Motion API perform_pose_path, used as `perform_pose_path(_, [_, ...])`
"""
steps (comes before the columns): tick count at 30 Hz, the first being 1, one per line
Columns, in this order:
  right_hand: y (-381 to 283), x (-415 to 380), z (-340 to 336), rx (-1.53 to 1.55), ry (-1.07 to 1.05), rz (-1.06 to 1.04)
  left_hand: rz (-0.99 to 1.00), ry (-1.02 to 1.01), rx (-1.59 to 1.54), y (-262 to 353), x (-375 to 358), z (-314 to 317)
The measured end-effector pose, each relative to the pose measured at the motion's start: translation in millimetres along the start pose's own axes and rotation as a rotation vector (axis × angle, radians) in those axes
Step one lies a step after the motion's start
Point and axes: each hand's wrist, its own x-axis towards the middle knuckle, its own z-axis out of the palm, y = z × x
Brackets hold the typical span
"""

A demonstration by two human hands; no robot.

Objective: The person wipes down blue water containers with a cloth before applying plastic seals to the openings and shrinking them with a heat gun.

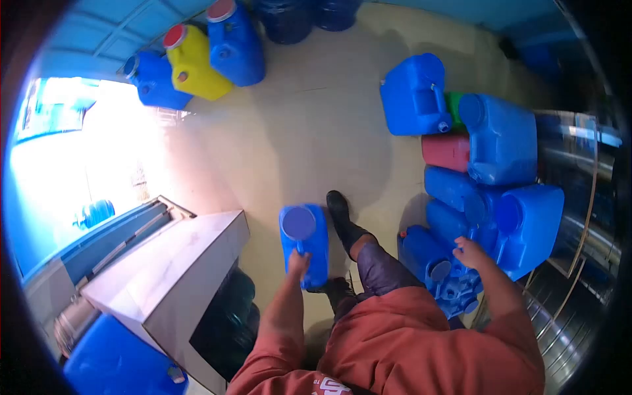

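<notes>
A blue water container (317,230) with a wide round blue cap stands below me at the middle of the head view, just over the tiled floor. My left hand (299,263) is closed around its handle. Off to the right, my right hand (469,253) is held out with loosely bent fingers, and nothing shows in it. It overlaps a group of blue containers in this view. Among these are a tall blue container (534,224) with a dark blue cap and a lower one with a small orange-red cap (403,234).
More containers stand to the right, including an upright blue one (413,92) and a red one (444,151). At the upper left are a yellow container (197,62) and blue ones. A white-topped counter (158,263) juts out on my left, beside a bright doorway.
</notes>
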Motion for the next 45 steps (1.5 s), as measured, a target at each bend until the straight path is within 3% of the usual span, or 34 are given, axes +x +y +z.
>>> perform_pose_path(2, [-2.0,-2.7,31.3,0.263,-0.092,0.016,0.131,0.137,0.013,50.7,52.1,-16.3])
perform_pose_path(3, [4.8,-1.9,56.8,0.378,-0.131,0.018,0.151,0.108,-0.096,108.2,37.2,-36.5])
perform_pose_path(5, [8.5,-10.3,92.8,0.42,-0.151,0.029,0.31,0.074,-0.243,160.3,103.2,-57.4])
perform_pose_path(6, [8.0,-10.4,106.7,0.451,-0.164,0.037,0.339,0.005,-0.247,209.7,97.4,-76.2])
perform_pose_path(8, [6.0,-10.7,137.8,0.435,-0.194,0.032,0.809,0.136,-0.444,268.4,70.2,-100.3])
perform_pose_path(9, [2.2,-5.6,149.4,0.412,-0.188,0.028,0.824,0.218,-0.29,301.3,14.5,-121.0])
perform_pose_path(10, [-5.8,0.0,155.1,0.345,-0.18,-0.026,0.861,0.263,-0.148,297.1,5.8,-132.0])
perform_pose_path(11, [-13.5,12.5,164.4,0.349,-0.182,-0.057,0.897,0.307,-0.006,290.4,2.2,-142.5])
perform_pose_path(13, [-32.6,38.2,172.4,0.289,-0.213,-0.175,0.86,0.08,-0.174,253.8,-23.2,-151.2])
perform_pose_path(15, [-80.7,48.2,142.5,0.337,-0.141,-0.235,0.79,0.09,-0.031,219.1,-94.5,-156.3])
perform_pose_path(16, [-109.7,53.6,123.0,0.392,-0.076,-0.277,0.744,0.096,0.147,213.0,-154.0,-167.5])
perform_pose_path(19, [-153.1,94.4,109.0,0.438,0.048,-0.433,0.704,0.014,-0.025,180.3,-315.7,-199.3])
perform_pose_path(22, [-229.7,79.5,56.8,0.243,0.082,-0.528,1.024,0.212,-0.011,151.6,-499.8,-283.5])
perform_pose_path(23, [-248.3,71.8,49.5,0.155,0.113,-0.571,1.12,0.375,0.055,131.7,-566.1,-319.3])
perform_pose_path(24, [-274.0,63.1,45.9,0.127,0.13,-0.614,1.207,0.683,0.194,99.3,-629.0,-355.9])
perform_pose_path(25, [-298.3,50.8,41.5,0.073,0.14,-0.696,1.264,0.862,0.041,73.1,-679.7,-391.6])
perform_pose_path(26, [-325.2,34.5,37.0,0.027,0.156,-0.774,0.936,1.654,0.007,48.6,-714.4,-417.0])
perform_pose_path(27, [-361.3,9.3,31.2,0.014,0.185,-0.806,0.729,1.72,0.391,30.2,-767.3,-446.3])
perform_pose_path(29, [-438.7,-70.0,30.1,0.096,0.137,-0.95,0.33,1.606,0.251,-53.3,-797.9,-542.4])
perform_pose_path(31, [-499.2,-135.1,38.9,0.086,0.135,-1.192,-0.061,1.345,0.041,-95.5,-781.3,-583.3])
perform_pose_path(33, [-552.0,-218.8,43.8,0.132,0.118,-1.479,0.305,0.994,-0.333,-107.5,-752.7,-570.3])
perform_pose_path(34, [-571.4,-257.6,45.6,0.147,0.105,-1.599,0.315,0.997,-0.341,-119.7,-739.4,-575.3])
perform_pose_path(36, [-600.0,-314.0,52.6,0.178,0.049,-1.799,0.597,0.893,-0.411,-142.9,-713.3,-584.0])
perform_pose_path(37, [-611.0,-331.9,54.4,0.2,0.01,-1.889,0.592,0.89,-0.43,-143.9,-716.9,-570.0])
perform_pose_path(39, [-623.7,-359.0,55.7,0.22,-0.042,-1.932,0.565,0.83,-0.792,-135.2,-743.2,-529.4])
perform_pose_path(40, [-625.4,-367.1,55.7,0.263,-0.088,-1.979,0.615,0.981,-0.669,-140.3,-756.2,-509.4])
perform_pose_path(41, [-626.1,-371.3,53.8,0.251,-0.109,-1.991,0.603,0.997,-0.684,-152.3,-769.7,-494.0])
perform_pose_path(43, [-631.5,-377.9,50.8,0.233,-0.2,-2.012,0.782,1.056,-0.877,-197.1,-804.4,-467.2])
perform_pose_path(45, [-640.4,-382.2,49.7,0.245,-0.283,-2.029,0.732,1.601,-0.114,-262.7,-833.4,-446.1])
